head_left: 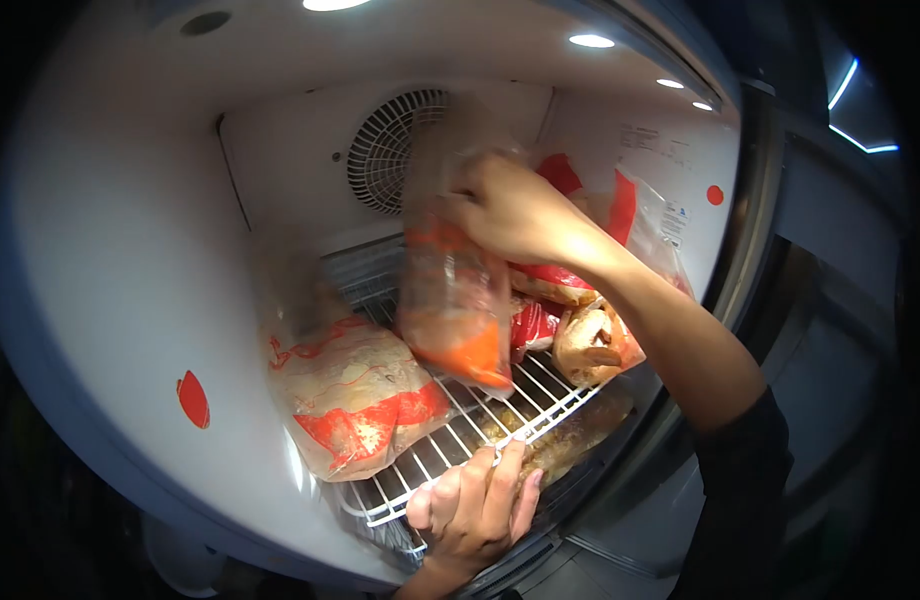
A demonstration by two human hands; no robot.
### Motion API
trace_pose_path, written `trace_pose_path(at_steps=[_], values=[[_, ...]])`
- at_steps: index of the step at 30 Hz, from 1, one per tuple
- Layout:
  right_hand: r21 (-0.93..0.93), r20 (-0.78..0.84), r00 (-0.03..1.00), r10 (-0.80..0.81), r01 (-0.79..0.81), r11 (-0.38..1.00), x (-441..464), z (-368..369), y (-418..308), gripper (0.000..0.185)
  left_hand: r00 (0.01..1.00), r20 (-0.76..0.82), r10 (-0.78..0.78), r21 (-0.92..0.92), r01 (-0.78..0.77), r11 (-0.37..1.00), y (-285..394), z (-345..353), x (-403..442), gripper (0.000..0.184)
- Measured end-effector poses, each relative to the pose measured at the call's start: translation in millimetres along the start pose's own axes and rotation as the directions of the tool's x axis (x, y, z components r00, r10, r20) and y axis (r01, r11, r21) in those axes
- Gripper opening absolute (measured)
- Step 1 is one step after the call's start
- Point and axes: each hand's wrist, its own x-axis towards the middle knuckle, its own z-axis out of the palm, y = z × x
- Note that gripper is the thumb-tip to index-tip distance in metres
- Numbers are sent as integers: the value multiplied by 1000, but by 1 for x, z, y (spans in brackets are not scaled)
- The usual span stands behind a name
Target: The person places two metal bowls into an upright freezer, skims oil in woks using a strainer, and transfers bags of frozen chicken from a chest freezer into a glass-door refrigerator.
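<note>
Right hand [495,205], dark sleeve: grip closed on upper part of clear plastic bag [455,320] with orange-red at bottom; hand and bag top motion-blurred. Bag hangs near upright over wire shelf [575,402], in front of round fan grille [375,165]; cannot tell if its bottom touches the wires. Left hand [475,505]: fingertips on shelf's front edge, thumb apart; cannot tell if grip is tight. Left side of shelf: large red-printed bag [365,405], pale contents, just beside held bag. Right side: more red-marked bags [555,270] piled by the wall, tan whole-bird-like piece [585,345] at the front, partly behind right forearm. Below shelf: wrapped brownish food [580,435]. White cabinet interior [140,260], ceiling lights [592,41] on.
</note>
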Motion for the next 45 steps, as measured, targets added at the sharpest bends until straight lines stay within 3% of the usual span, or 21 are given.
trace_pose_path(at_steps=[1,3,5,8,11,14,16,17,19,21,23,25,26,29,30,33,38,42,45], values=[[-34,-115,988,-100,97,995,12,8,0,28,1000,4,6,-3,-6,1000,0,0,1,33],[-165,-242,961,-137,99,981,35,18,-14,30,1000,-18,-2,-23,2,1000,2,3,0,34],[-389,-242,934,-263,155,908,49,17,-26,30,999,-33,-4,-16,4,1000,2,3,0,35],[-336,-460,821,-339,192,922,68,27,-26,28,1000,-18,2,-37,-3,999,1,4,0,36],[-76,-103,935,-340,333,940,79,33,-22,32,1000,-16,-3,-38,2,999,1,3,0,36],[-248,164,878,-449,478,843,58,38,-16,38,1000,-11,-1,-28,0,1000,1,3,0,37],[-128,410,898,-163,233,964,47,22,-8,42,1000,-5,-1,-21,1,1000,2,2,-1,37],[-98,530,847,-24,90,991,40,10,-5,44,1000,0,-5,-21,5,1000,2,2,-2,37],[-23,555,831,15,-2,1000,14,-16,2,48,1000,1,-7,-23,7,1000,3,2,0,37],[-234,536,840,83,53,971,-4,-34,10,58,1000,1,-7,-23,7,1000,3,2,0,36],[-573,483,817,314,24,819,-23,-34,13,72,1000,19,-19,-36,19,999,3,1,-1,36],[-736,262,933,247,27,677,-54,-16,24,85,1000,22,-18,-33,19,999,3,2,-2,37],[-732,175,967,186,1,682,-62,-6,30,90,999,28,-22,-30,23,999,3,2,-2,36],[-666,124,983,134,-18,746,-65,0,37,89,999,41,-20,-22,21,1000,2,1,-2,36],[-618,59,996,67,-16,786,-64,-1,39,80,999,44,-20,-21,21,1000,2,1,-4,35],[-611,173,949,262,-105,784,-49,-16,37,52,999,46,-17,-21,18,1000,0,1,-3,34],[-323,61,987,149,-121,938,-36,-31,89,51,999,44,6,-25,-5,1000,-1,0,-1,34],[-51,108,941,322,-318,947,-34,-45,110,47,999,37,34,-4,-34,999,1,-3,4,36],[-31,85,955,284,-283,959,-37,-47,115,45,998,48,44,17,-45,999,2,-5,6,37]])
